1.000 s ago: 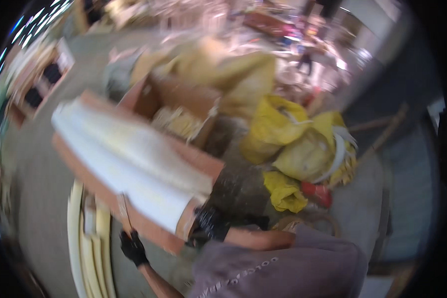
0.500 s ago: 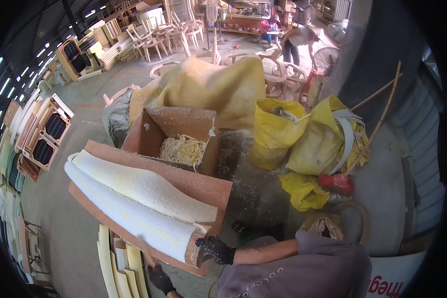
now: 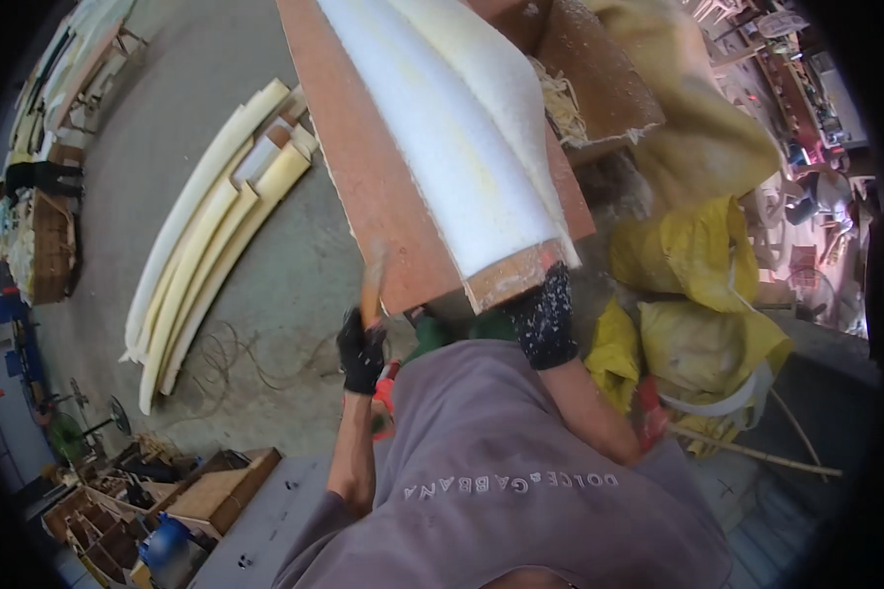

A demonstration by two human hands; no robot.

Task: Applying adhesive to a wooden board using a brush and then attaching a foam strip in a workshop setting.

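While swinging the view, brings curved strips [image 3: 201, 245] up on the left; still grips a blurred tool [image 3: 372, 294] in the left hand [image 3: 361, 353] by the brown board [image 3: 363, 167]; keeps the right hand [image 3: 546, 319] against the white padded piece [image 3: 452, 137] on it, with grip unclear, apparently steadying it.

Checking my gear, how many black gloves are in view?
2: one on the left hand, which holds a tool; one on the right hand, at the near end of the white piece. Others may be hidden.
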